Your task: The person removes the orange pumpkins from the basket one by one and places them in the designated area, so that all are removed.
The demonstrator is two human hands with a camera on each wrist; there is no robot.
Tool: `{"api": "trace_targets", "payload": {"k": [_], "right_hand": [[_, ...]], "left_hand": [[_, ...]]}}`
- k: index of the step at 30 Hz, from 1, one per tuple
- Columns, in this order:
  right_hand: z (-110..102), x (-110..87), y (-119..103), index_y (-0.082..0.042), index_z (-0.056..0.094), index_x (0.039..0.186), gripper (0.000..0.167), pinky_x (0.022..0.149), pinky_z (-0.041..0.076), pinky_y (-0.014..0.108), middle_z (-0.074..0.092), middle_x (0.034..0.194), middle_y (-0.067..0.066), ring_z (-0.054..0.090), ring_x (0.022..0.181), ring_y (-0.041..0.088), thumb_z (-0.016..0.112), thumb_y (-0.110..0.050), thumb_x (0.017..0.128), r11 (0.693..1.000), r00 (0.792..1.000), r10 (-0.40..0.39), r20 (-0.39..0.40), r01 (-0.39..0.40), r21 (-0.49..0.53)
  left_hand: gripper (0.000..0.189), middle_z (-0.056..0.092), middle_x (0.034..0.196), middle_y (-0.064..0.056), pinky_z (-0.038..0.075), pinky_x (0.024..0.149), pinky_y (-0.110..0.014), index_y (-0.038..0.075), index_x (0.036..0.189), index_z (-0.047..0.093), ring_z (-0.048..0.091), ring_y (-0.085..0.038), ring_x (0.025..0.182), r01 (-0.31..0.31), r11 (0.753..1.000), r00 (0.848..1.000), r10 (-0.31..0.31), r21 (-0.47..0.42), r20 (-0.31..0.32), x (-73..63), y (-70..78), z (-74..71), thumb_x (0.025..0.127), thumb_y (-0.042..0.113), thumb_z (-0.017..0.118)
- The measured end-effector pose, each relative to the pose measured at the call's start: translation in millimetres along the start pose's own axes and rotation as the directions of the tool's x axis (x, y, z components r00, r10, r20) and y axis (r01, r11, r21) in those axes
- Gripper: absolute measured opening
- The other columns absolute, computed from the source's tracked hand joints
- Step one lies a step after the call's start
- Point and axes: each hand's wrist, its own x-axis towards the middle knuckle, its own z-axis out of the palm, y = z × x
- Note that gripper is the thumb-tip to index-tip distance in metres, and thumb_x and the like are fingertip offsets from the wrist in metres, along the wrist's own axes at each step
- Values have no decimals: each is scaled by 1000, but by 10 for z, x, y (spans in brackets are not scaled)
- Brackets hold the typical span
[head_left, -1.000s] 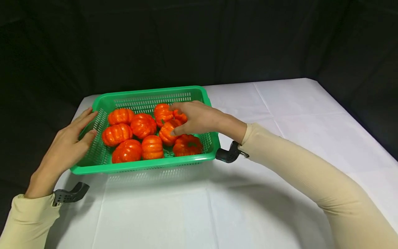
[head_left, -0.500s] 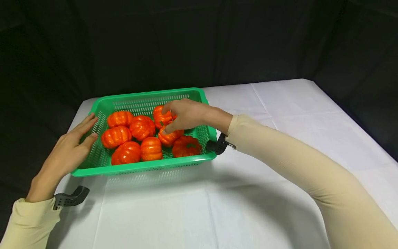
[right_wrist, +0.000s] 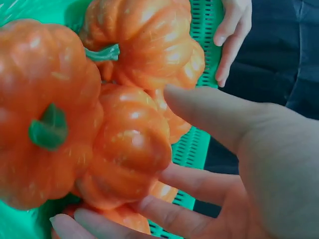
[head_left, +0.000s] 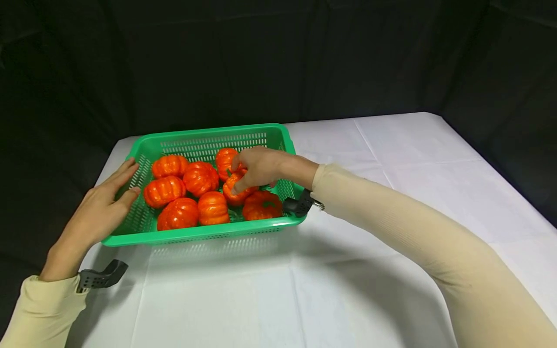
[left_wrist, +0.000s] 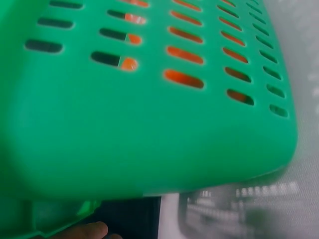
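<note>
A green plastic basket [head_left: 204, 235] holds several shiny orange-red toy pumpkins with green stems. My right hand [head_left: 264, 166] reaches into its right half, over an orange pumpkin [head_left: 241, 197]. In the right wrist view, thumb and fingers are spread beside a pumpkin [right_wrist: 130, 142], fingertips right at its side, not closed round it. My left hand [head_left: 96, 210] lies at the basket's left rim, fingers fairly straight, thumb apart. Only some fingertips [left_wrist: 92, 230] of it show at the bottom of the left wrist view, below the slotted basket wall [left_wrist: 149, 134].
The basket stands on a white cloth-covered table [head_left: 217, 295], toward its back left. A dark curtain [head_left: 278, 63] hangs behind. Another pumpkin [head_left: 263, 207] sits in the basket's front right corner, with one [head_left: 212, 209] beside it to the left.
My right hand has shifted left and slightly lower over the pumpkins, its thumb and fingers coming around the orange one. The left hand stays at the basket's left rim.
</note>
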Motion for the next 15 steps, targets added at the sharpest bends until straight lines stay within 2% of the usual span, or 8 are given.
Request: {"api": "trace_targets", "payload": {"k": [5,11,15], "right_hand": [[18,52,-11,-9,51,153,73,66,57,35,56,134,5,55,69,17,79,-41,93,1000,1000,-15,11,16,-17],[19,80,45,-8,60,142,63,85,49,30,60,129,2,54,101,19,81,-40,91,994,995,-85,-51,81,-78],[-2,61,95,-10,64,132,56,85,47,32,62,121,3,53,104,22,85,-37,89,992,990,-116,-78,112,-52]], "left_hand": [[59,16,172,-11,13,117,-70,3,163,29,17,-45,153,2,1000,1000,-2,2,0,-7,-13,2,110,24,46],[59,15,172,-11,13,117,-70,3,163,30,17,-45,153,-2,1000,1000,2,2,-1,-10,-17,4,110,24,46],[59,16,172,-11,13,117,-70,2,163,30,17,-45,153,-9,1000,1000,9,5,-1,-3,-16,6,110,24,46]]}}
